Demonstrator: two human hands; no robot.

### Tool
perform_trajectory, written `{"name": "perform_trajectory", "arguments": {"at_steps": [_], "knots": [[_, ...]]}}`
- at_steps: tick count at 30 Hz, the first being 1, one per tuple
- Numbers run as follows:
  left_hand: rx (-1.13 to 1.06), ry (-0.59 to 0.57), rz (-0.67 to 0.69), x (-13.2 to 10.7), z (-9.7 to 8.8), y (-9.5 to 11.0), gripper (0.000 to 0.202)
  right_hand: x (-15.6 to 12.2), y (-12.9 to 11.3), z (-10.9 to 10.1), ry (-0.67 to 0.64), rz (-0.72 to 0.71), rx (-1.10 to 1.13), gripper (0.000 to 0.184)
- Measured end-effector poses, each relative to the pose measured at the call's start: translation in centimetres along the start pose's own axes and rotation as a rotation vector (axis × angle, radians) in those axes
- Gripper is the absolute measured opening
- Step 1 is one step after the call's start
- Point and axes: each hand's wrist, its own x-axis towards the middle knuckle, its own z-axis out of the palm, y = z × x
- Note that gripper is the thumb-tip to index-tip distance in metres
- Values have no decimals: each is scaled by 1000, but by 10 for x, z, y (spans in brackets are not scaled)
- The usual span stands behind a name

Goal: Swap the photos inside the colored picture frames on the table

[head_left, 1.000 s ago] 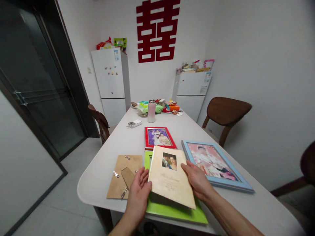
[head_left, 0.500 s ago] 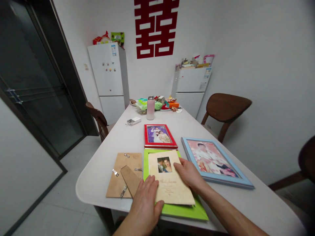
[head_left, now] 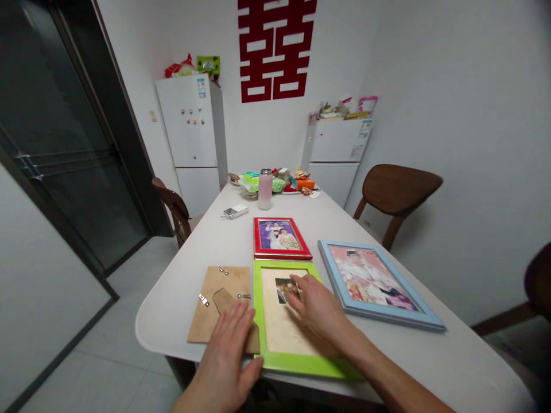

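A cream sheet (head_left: pixel 274 327) with a small photo printed on it lies inside the green picture frame (head_left: pixel 259 304) at the table's near edge. Over the sheet is my right hand (head_left: pixel 321 310), fingers bent but apart, holding nothing; its fingertips are at the small photo. My left hand (head_left: pixel 228 355) is spread at the frame's left, with its fingers over the stand leg of a brown backing board (head_left: pixel 200 324). Metal clips (head_left: pixel 204 300) show on that board. Whether the left fingers press on it, I cannot tell.
Behind the green frame lies a red picture frame (head_left: pixel 283 255), and a blue picture frame (head_left: pixel 344 298) is on the right. Farther back are a small white device (head_left: pixel 236 212), a pink bottle (head_left: pixel 265 192) and packaged goods (head_left: pixel 249 182). Wooden chairs (head_left: pixel 398 189) stand along both sides.
The cream sheet has gone from lying askew on top of the green frame to lying inside its border. My right hand has let go of it; my left hand has moved left onto the backing board.
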Motion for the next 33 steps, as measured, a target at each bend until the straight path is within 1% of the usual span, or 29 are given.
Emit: {"name": "perform_trajectory", "arguments": {"at_steps": [3, 5, 7, 9, 10, 12, 14, 17, 19, 21, 23, 25, 27, 29, 33], "knots": [[78, -7, -167, -21, -5, -37, 64, -12, -42, 11, -52, -223, 112, 41], [123, 0, -216, -32, -4, -59, 67, -16, -68, 23, -73, -301, 125, 51], [142, 23, -197, -40, -3, -74, 65, -16, -86, 34, -101, -317, 127, 55], [137, 60, -143, -44, -3, -84, 59, -14, -94, 40, -132, -292, 174, 52], [130, 89, -118, -44, -5, -86, 56, -13, -96, 39, -142, -283, 223, 52], [119, 174, -68, -41, -12, -85, 51, -12, -93, 31, -130, -291, 354, 50], [116, 286, -15, -34, -21, -77, 46, -15, -85, 16, -86, -313, 467, 48], [96, 416, 69, -18, -32, -51, 44, -22, -69, -12, -33, -282, 532, 43], [45, 441, 101, -5, -36, -29, 46, -27, -56, -30, -35, -235, 553, 41], [-28, 442, 108, 7, -39, -7, 46, -32, -41, -44, -38, -203, 578, 40], [-115, 441, 100, 17, -41, 14, 45, -37, -26, -54, -5, -177, 566, 40], [-205, 436, 94, 25, -40, 31, 45, -40, -11, -61, 59, -149, 492, 40], [-288, 419, 84, 32, -35, 43, 46, -43, 4, -66, 107, -132, 402, 41], [-353, 383, 57, 38, -24, 51, 49, -44, 18, -67, 103, -137, 341, 41], [-398, 230, -13, 39, 14, 51, 58, -46, 39, -58, -20, -115, 288, 41]]}}
